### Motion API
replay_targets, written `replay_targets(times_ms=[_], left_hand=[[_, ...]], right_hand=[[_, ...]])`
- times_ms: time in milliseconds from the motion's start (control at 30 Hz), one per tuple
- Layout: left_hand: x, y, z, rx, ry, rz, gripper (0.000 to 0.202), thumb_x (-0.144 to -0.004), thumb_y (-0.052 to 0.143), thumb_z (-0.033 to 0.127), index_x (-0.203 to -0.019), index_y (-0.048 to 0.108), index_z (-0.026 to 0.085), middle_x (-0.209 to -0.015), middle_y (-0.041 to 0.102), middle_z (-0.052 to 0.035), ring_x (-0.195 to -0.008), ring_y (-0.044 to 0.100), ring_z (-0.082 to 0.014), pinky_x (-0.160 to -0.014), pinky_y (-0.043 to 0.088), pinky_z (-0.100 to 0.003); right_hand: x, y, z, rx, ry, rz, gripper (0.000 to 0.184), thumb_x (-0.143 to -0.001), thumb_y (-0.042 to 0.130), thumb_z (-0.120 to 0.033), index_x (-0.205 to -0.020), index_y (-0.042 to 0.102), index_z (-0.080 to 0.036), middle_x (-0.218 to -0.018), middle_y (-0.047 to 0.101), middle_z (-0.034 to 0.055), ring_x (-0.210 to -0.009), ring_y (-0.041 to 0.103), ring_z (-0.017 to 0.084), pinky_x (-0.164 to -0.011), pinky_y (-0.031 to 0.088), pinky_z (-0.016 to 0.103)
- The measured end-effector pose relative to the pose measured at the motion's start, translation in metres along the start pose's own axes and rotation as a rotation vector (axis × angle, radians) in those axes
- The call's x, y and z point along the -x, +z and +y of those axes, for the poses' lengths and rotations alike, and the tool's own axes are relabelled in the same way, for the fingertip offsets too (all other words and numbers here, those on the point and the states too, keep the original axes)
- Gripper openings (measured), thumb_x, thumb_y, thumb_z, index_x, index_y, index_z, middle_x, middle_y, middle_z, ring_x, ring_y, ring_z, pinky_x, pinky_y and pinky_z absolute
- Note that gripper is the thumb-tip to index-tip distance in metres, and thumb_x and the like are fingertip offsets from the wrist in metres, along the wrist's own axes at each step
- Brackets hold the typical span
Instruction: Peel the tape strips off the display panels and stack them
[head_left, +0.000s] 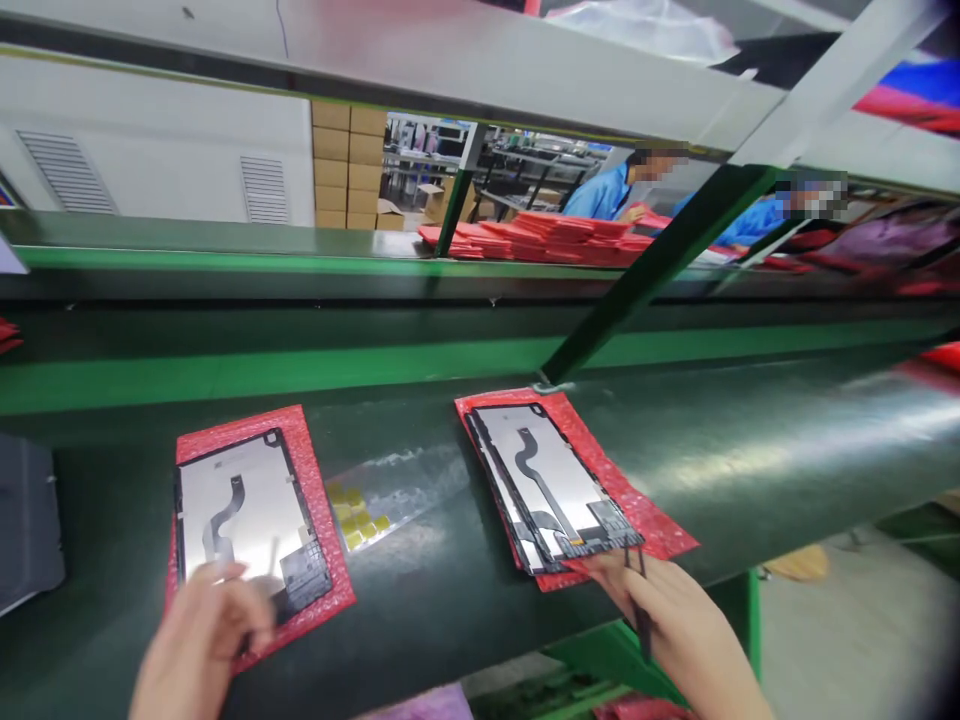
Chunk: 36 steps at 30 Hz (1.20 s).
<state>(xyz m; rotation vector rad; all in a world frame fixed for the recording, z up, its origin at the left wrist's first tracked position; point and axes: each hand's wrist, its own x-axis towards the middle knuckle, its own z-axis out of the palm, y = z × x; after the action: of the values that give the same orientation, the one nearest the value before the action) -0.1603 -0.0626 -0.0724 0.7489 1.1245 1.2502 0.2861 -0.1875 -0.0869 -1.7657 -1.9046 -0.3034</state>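
On the left, a tablet screen panel (251, 500) with a silver back and grey ribbon cable lies on a red bubble-wrap bag (319, 515). My left hand (210, 620) is over its lower edge, fingers curled and partly blurred; whatever they may pinch is hidden. To the right, at least two similar screen panels (502, 440) overlap on another red bubble-wrap bag (637, 510). My right hand (667, 610) is at the top panel's near corner, closed round dark tweezers (642, 625). Its fingertips appear to touch the panel edge.
Between the bags lies a clear sheet with yellow stickers (360, 518) on the green tabletop (420, 620). A green post (637, 290) slants up behind the right bag. A grey bin (26, 520) stands left. Red bags (547, 235) are piled beyond, near two people in blue.
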Motion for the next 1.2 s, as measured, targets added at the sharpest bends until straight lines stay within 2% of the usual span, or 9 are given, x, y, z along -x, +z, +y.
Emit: replay_targets(times_ms=[167,300,400,500,633,700,833,967,1200], left_hand=[[-0.004,0.114,-0.03,-0.002,-0.267,-0.77,0.084,-0.077,0.078,0.064,-0.137,0.036,0.023,-0.09,0.074,-0.0084,-0.072,0.071,-0.02,-0.063,0.052,-0.03],[-0.014,0.19,-0.057,0.033,-0.471,-0.776,0.102,-0.077,0.082,0.052,-0.148,0.015,0.024,-0.104,0.07,-0.0111,-0.079,0.074,-0.0211,-0.079,0.056,-0.038],[-0.013,0.225,-0.072,0.044,-0.397,-0.718,0.09,-0.084,0.075,0.038,-0.147,0.013,0.021,-0.101,0.067,-0.0079,-0.084,0.071,-0.0192,-0.085,0.054,-0.039],[-0.011,0.238,-0.08,0.061,-0.258,-0.658,0.081,-0.079,0.073,0.014,-0.14,0.02,0.02,-0.103,0.065,-0.0051,-0.095,0.065,-0.0155,-0.094,0.047,-0.032],[-0.011,0.222,-0.075,0.081,-0.178,-0.668,0.075,-0.077,0.071,0.011,-0.134,0.024,0.022,-0.1,0.066,-0.003,-0.086,0.062,-0.0136,-0.088,0.046,-0.03],[-0.01,0.205,-0.066,0.084,-0.154,-0.688,0.076,-0.078,0.074,0.016,-0.134,0.023,0.023,-0.097,0.066,-0.0016,-0.081,0.061,-0.013,-0.085,0.046,-0.03],[-0.007,0.165,-0.042,0.152,-0.069,-0.773,0.084,-0.079,0.081,0.031,-0.135,0.019,0.027,-0.107,0.063,-0.0042,-0.09,0.063,-0.0152,-0.089,0.046,-0.032],[-0.013,0.118,-0.025,0.153,-0.03,-0.807,0.098,-0.074,0.088,0.037,-0.139,0.016,0.028,-0.131,0.057,-0.0148,-0.11,0.065,-0.023,-0.099,0.047,-0.038],[-0.025,0.012,-0.021,-0.048,0.014,-0.244,0.11,-0.073,0.086,0.047,-0.147,0.008,0.024,-0.088,0.072,-0.0021,-0.077,0.073,-0.0194,-0.077,0.055,-0.032]], right_hand=[[-0.016,0.0,-0.015,-0.179,0.139,0.088,0.036,-0.096,0.057,-0.034,-0.062,0.051,-0.027,-0.083,0.077,0.0093,-0.073,0.071,0.025,-0.064,0.054,0.037],[-0.028,0.009,-0.048,-0.252,0.14,0.117,0.04,-0.096,0.058,-0.033,-0.059,0.042,-0.027,-0.077,0.074,0.0072,-0.07,0.07,0.024,-0.06,0.051,0.035],[-0.032,0.022,-0.065,-0.359,0.19,0.063,0.039,-0.096,0.059,-0.037,-0.062,0.042,-0.027,-0.076,0.073,0.0064,-0.067,0.068,0.023,-0.059,0.052,0.035],[-0.037,0.027,-0.058,-0.48,0.381,0.118,0.033,-0.094,0.06,-0.045,-0.071,0.042,-0.028,-0.085,0.075,0.0081,-0.08,0.071,0.025,-0.071,0.056,0.038],[-0.052,0.023,-0.03,-0.551,0.865,0.382,0.052,-0.06,0.085,-0.054,-0.08,0.046,-0.027,-0.086,0.072,0.0057,-0.081,0.069,0.026,-0.069,0.056,0.036],[-0.064,0.026,-0.027,-0.709,1.004,0.362,0.059,-0.047,0.091,-0.05,-0.08,0.049,-0.026,-0.075,0.068,0.0009,-0.067,0.067,0.023,-0.058,0.055,0.033],[-0.098,0.047,-0.052,-1.0,1.052,0.337,0.061,-0.05,0.09,-0.05,-0.089,0.05,-0.027,-0.07,0.067,-0.0033,-0.056,0.066,0.02,-0.051,0.057,0.032],[-0.132,0.065,-0.087,-1.125,1.026,0.425,0.06,-0.055,0.09,-0.05,-0.094,0.051,-0.026,-0.078,0.067,-0.0032,-0.066,0.07,0.018,-0.061,0.061,0.029],[-0.164,0.058,-0.134,-1.248,0.987,0.612,0.051,-0.055,0.094,-0.039,-0.089,0.058,-0.025,-0.093,0.068,-0.0005,-0.079,0.068,0.013,-0.069,0.06,0.017]])
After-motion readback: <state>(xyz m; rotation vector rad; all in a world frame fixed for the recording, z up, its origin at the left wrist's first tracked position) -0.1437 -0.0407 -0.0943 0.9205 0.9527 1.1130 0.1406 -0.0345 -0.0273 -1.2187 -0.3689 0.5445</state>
